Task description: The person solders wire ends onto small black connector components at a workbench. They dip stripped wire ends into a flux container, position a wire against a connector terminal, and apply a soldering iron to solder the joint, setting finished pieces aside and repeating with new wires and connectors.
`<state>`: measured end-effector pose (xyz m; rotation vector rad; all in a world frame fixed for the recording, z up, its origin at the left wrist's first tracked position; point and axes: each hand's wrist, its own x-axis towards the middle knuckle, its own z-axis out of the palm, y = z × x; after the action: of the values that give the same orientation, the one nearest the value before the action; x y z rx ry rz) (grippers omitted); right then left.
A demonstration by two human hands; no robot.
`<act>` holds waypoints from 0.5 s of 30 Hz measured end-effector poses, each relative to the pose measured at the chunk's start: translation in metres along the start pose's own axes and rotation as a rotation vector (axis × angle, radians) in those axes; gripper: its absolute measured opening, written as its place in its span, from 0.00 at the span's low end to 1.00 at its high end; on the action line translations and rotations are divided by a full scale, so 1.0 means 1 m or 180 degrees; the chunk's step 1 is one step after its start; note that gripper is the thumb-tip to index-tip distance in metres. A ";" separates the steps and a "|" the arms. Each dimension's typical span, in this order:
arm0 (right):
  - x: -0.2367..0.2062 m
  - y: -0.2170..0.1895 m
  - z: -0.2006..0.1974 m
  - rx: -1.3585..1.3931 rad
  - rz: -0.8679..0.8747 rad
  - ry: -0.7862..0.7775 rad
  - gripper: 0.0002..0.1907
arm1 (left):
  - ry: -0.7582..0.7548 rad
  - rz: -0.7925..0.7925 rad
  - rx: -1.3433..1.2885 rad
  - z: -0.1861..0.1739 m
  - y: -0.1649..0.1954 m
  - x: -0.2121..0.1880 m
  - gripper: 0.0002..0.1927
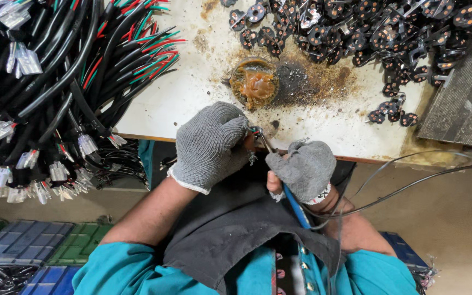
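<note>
Gloves of grey knit cover both hands at the near edge of the stained white worktop [192, 98]. The left hand [211, 145] is curled shut around a small part with thin coloured wires [254, 133], mostly hidden by its fingers. The right hand [303, 169] grips a blue-handled soldering iron [290, 199], its metal tip touching that part. Just beyond sits a round tin of amber flux [254, 82]. Black round plug inserts [356, 33] are heaped farther back; black cable bundles [55, 82] lie left.
</note>
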<state>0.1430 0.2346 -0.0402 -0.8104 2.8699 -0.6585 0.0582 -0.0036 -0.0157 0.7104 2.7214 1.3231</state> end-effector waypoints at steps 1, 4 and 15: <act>-0.001 -0.001 -0.002 -0.0069 0.0049 0.0122 0.08 | -0.0043 -0.0025 0.0017 -0.001 0.000 0.000 0.11; -0.002 -0.003 -0.005 0.0077 0.0068 0.0406 0.13 | -0.0120 -0.0045 0.0027 -0.002 0.001 0.000 0.12; 0.003 -0.003 -0.013 0.0318 0.0013 0.0433 0.15 | -0.0114 -0.0047 -0.0010 -0.003 0.002 0.002 0.12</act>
<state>0.1396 0.2358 -0.0269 -0.7742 2.9282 -0.8813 0.0561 -0.0037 -0.0121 0.7053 2.6909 1.2983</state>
